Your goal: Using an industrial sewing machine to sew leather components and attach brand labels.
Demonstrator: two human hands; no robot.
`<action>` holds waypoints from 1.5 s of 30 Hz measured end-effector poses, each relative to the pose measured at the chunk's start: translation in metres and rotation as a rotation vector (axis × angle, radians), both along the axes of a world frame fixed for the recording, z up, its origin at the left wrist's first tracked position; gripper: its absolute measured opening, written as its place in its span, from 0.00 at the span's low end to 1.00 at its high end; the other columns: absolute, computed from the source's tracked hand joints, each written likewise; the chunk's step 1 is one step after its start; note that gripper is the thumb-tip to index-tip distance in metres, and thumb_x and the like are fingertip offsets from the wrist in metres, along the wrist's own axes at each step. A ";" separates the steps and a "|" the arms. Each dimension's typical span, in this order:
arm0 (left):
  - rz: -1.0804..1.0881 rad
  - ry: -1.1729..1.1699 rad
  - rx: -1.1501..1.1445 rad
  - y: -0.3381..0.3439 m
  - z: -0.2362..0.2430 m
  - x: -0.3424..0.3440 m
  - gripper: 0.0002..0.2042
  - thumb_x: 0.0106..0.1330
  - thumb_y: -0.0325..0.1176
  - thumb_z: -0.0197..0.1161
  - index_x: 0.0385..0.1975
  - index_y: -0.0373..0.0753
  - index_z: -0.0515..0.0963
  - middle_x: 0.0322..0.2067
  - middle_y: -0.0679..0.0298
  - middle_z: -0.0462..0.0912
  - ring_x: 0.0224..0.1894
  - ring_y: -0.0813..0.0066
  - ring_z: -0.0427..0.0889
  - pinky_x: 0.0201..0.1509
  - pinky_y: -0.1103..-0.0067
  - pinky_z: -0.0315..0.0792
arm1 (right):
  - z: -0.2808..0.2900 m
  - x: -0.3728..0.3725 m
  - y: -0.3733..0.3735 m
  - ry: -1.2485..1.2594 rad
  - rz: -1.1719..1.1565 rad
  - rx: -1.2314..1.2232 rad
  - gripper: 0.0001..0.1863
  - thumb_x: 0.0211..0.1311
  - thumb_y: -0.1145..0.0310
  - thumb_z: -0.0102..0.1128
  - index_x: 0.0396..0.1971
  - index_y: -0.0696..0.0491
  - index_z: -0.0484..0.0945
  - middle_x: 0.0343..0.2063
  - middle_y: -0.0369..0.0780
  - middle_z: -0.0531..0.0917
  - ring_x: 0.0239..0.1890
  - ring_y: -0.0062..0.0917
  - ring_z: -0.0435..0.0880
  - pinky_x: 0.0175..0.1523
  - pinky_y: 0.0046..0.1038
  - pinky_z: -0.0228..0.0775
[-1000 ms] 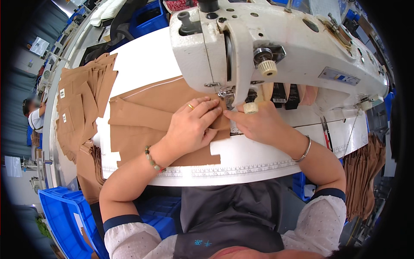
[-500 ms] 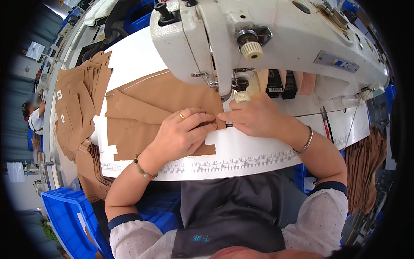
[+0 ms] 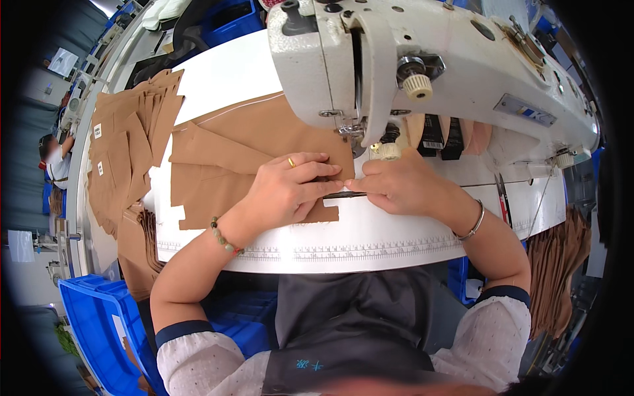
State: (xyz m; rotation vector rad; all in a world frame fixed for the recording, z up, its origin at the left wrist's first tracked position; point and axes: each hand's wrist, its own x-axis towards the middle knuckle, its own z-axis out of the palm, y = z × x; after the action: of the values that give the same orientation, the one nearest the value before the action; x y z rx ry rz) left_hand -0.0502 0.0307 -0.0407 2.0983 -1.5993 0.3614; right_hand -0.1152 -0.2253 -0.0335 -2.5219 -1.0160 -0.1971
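Observation:
A brown fabric panel (image 3: 264,132) lies flat under the head of a white sewing machine (image 3: 436,59), its right edge by the presser foot (image 3: 357,142). A folded strip crosses the panel, and a pale line runs near its far edge. My left hand (image 3: 290,188) rests on the near right part, its fingers closed down on the cloth beside that edge. From the other side my right hand (image 3: 403,185) pinches at the same edge, fingertips meeting the left ones just in front of the foot. The undersides of both hands are hidden.
Stacked brown fabric pieces (image 3: 125,138) lie at the left. Black-and-red scissors (image 3: 504,201) and dark labels (image 3: 432,135) lie right of the needle. A printed ruler (image 3: 370,249) follows the table's near edge. Blue bins (image 3: 99,317) stand lower left; brown cloth (image 3: 558,277) hangs at right.
The panel has slid away from me, further under the presser foot, with both hands following. The whole view has shifted, so the machine appears further right.

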 end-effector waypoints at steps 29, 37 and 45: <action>0.100 0.085 -0.041 -0.011 0.003 0.046 0.14 0.52 0.22 0.64 0.36 0.46 0.90 0.41 0.68 0.88 0.42 0.65 0.86 0.42 0.72 0.82 | -0.006 -0.005 0.013 -0.154 -0.138 -0.023 0.09 0.58 0.70 0.62 0.39 0.49 0.85 0.24 0.38 0.82 0.25 0.33 0.84 0.29 0.35 0.76; 0.382 0.161 0.119 0.043 0.029 0.062 0.19 0.58 0.32 0.72 0.50 0.39 0.82 0.50 0.60 0.85 0.51 0.56 0.82 0.56 0.67 0.76 | -0.011 -0.007 0.039 -0.201 0.164 0.248 0.19 0.57 0.68 0.65 0.50 0.55 0.81 0.49 0.40 0.81 0.54 0.32 0.81 0.55 0.34 0.74; 0.794 0.263 0.366 0.072 0.056 -0.035 0.17 0.59 0.33 0.73 0.47 0.36 0.80 0.46 0.58 0.84 0.48 0.59 0.83 0.52 0.69 0.77 | -0.011 -0.009 0.030 -0.070 0.134 -0.095 0.27 0.64 0.58 0.65 0.60 0.55 0.76 0.58 0.39 0.80 0.62 0.32 0.77 0.68 0.41 0.65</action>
State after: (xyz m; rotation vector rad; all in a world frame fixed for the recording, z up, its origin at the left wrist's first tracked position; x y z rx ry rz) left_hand -0.0849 0.1031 0.0148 2.8641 -0.6597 0.0268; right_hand -0.1238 -0.1956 -0.0440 -2.5348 -1.2452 -0.2038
